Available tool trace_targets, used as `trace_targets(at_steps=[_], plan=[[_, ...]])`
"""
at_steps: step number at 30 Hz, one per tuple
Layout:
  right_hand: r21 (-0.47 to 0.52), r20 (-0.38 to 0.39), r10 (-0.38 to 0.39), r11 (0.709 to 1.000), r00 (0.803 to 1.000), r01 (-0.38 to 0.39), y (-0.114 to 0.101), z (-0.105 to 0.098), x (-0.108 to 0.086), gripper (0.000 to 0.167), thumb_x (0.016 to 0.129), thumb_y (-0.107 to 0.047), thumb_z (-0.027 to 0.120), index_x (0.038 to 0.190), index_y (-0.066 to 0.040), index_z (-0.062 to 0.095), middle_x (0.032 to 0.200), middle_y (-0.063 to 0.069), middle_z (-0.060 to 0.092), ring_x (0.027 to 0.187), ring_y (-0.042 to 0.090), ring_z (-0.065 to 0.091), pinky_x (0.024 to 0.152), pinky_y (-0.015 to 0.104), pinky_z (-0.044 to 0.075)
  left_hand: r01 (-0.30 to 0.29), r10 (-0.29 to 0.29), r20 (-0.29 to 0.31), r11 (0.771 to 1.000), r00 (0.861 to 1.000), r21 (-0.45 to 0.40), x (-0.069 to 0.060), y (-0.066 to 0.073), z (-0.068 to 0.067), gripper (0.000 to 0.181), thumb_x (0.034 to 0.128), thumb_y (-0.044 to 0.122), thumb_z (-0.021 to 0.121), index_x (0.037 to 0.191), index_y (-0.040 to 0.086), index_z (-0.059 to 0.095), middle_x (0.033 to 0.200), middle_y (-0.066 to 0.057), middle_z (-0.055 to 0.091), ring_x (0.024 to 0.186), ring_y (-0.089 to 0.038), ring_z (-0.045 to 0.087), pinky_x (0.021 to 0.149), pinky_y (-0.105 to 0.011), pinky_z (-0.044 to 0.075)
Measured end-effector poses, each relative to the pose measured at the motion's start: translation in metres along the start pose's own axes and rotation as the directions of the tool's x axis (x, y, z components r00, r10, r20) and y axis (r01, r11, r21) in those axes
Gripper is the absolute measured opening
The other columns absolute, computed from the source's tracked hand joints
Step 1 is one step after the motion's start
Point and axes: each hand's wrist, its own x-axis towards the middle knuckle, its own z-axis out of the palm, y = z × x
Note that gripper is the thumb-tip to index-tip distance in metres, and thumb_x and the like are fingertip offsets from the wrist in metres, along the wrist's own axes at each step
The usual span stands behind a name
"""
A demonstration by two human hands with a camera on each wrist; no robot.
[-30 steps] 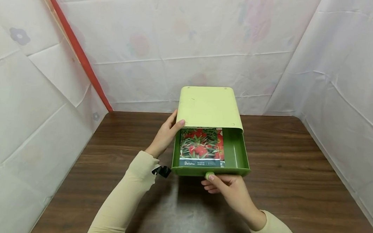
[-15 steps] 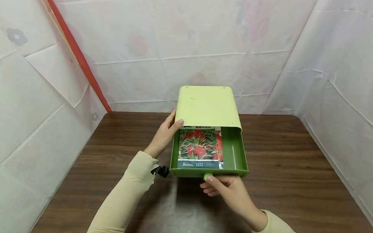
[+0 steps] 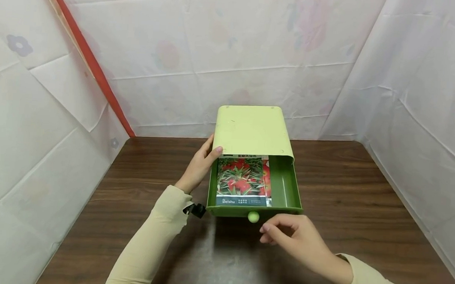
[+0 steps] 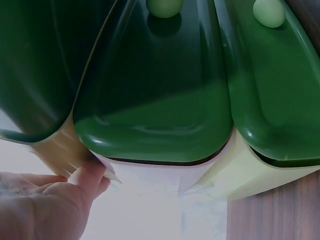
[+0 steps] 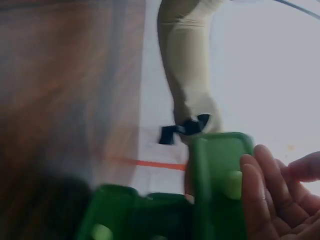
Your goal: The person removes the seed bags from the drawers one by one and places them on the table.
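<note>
A pale green drawer cabinet (image 3: 255, 130) stands on the dark wooden table, its green top drawer (image 3: 285, 186) pulled well out. Inside at the left lies a seed packet (image 3: 239, 181) with red flowers and "Beishu" on it, overlapping another one with red flowers. My left hand (image 3: 197, 168) holds the cabinet's left front corner, thumb on the top, fingers along the side. Just right of the round knob (image 3: 253, 217), my right hand (image 3: 301, 242) hovers with loosely bent fingers, touching nothing. In the left wrist view, lower drawer fronts (image 4: 160, 95) with pale knobs are closed.
White patterned sheeting (image 3: 170, 61) hangs behind the cabinet and along both sides, with a red strip (image 3: 89, 57) at the left. The wooden table (image 3: 363, 200) extends on both sides of the cabinet. A black strap piece (image 3: 197, 210) sits at the left wrist.
My right hand has let go of the knob and moved away to the right and slightly down. The drawer came out slightly further earlier. My left hand stays on the cabinet.
</note>
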Motion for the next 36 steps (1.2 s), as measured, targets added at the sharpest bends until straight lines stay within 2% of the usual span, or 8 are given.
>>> trace_targets(at_steps=[3,6,10,14,18,25,30,36], plan=[[-0.076,-0.025,-0.190,0.979,0.981,0.188,-0.013,-0.010,0.003,0.019,0.093,0.005,0.060,0.091,-0.010,0.071,0.082,0.003,0.073,0.075,0.007,0.069,0.065,0.027,0.058,-0.003,0.003,0.004,1.000,1.000,-0.004,-0.001,0.001,0.000,0.069,0.1025,0.043,0.047,0.158,0.030,0.009,0.165,0.006,0.011,0.151,-0.013,0.017,0.121,-0.043,0.023],[-0.165,-0.055,-0.351,0.927,0.935,0.338,-0.024,-0.021,0.010,0.026,0.088,0.014,0.061,0.092,-0.011,0.070,0.083,0.001,0.070,0.075,0.006,0.066,0.064,0.021,0.055,-0.006,0.006,0.006,1.000,1.000,-0.008,-0.001,0.001,0.001,0.067,0.1036,0.040,0.046,0.158,0.029,0.008,0.165,0.005,0.010,0.151,-0.014,0.015,0.121,-0.044,0.022],[-0.248,-0.097,-0.469,0.865,0.878,0.436,-0.034,-0.035,0.025,0.029,0.084,0.017,0.064,0.093,-0.010,0.068,0.084,0.000,0.066,0.074,0.005,0.060,0.063,0.018,0.050,-0.012,0.012,0.009,1.000,1.000,-0.015,-0.001,0.001,0.001,0.067,0.1038,0.040,0.045,0.158,0.028,0.008,0.165,0.004,0.011,0.151,-0.014,0.016,0.121,-0.044,0.023],[-0.340,-0.129,-0.515,0.826,0.848,0.450,-0.040,-0.047,0.042,0.031,0.082,0.015,0.066,0.096,-0.012,0.070,0.089,-0.001,0.067,0.078,0.005,0.059,0.070,0.016,0.050,-0.023,0.023,0.016,0.999,1.000,-0.033,0.001,-0.001,0.001,0.070,0.1022,0.045,0.047,0.158,0.028,0.010,0.165,0.004,0.013,0.150,-0.013,0.019,0.121,-0.043,0.025],[-0.444,-0.119,-0.502,0.799,0.857,0.406,-0.040,-0.055,0.059,0.031,0.082,0.010,0.070,0.102,-0.013,0.070,0.097,-0.001,0.068,0.089,0.006,0.060,0.079,0.016,0.049,-0.023,0.023,0.011,0.999,1.000,-0.035,0.001,-0.002,0.001,0.073,0.0999,0.050,0.049,0.158,0.028,0.011,0.164,0.004,0.013,0.150,-0.013,0.020,0.120,-0.044,0.026],[-0.548,-0.030,-0.416,0.767,0.909,0.333,-0.023,-0.058,0.080,0.031,0.087,-0.004,0.072,0.116,-0.013,0.067,0.113,0.000,0.066,0.104,0.012,0.060,0.089,0.026,0.049,-0.006,0.007,0.013,1.000,1.000,-0.028,-0.001,0.000,0.001,0.071,0.1009,0.049,0.048,0.158,0.029,0.010,0.164,0.004,0.014,0.149,-0.015,0.023,0.119,-0.045,0.028],[-0.619,0.050,-0.356,0.722,0.933,0.309,-0.011,-0.053,0.087,0.033,0.088,-0.014,0.074,0.119,-0.010,0.065,0.117,0.005,0.066,0.108,0.018,0.062,0.090,0.037,0.052,-0.003,0.004,0.020,0.999,1.000,-0.037,-0.001,-0.001,0.001,0.069,0.1019,0.046,0.047,0.158,0.030,0.010,0.164,0.005,0.013,0.149,-0.015,0.022,0.119,-0.045,0.027],[-0.700,0.140,-0.179,0.678,0.974,0.226,-0.003,-0.048,0.092,0.045,0.091,-0.030,0.072,0.128,-0.007,0.062,0.120,0.008,0.065,0.103,0.022,0.063,0.087,0.041,0.053,-0.007,0.007,0.018,0.999,1.000,-0.037,-0.001,-0.003,0.002,0.069,0.1017,0.047,0.047,0.158,0.031,0.011,0.164,0.006,0.013,0.150,-0.014,0.021,0.120,-0.044,0.027]])
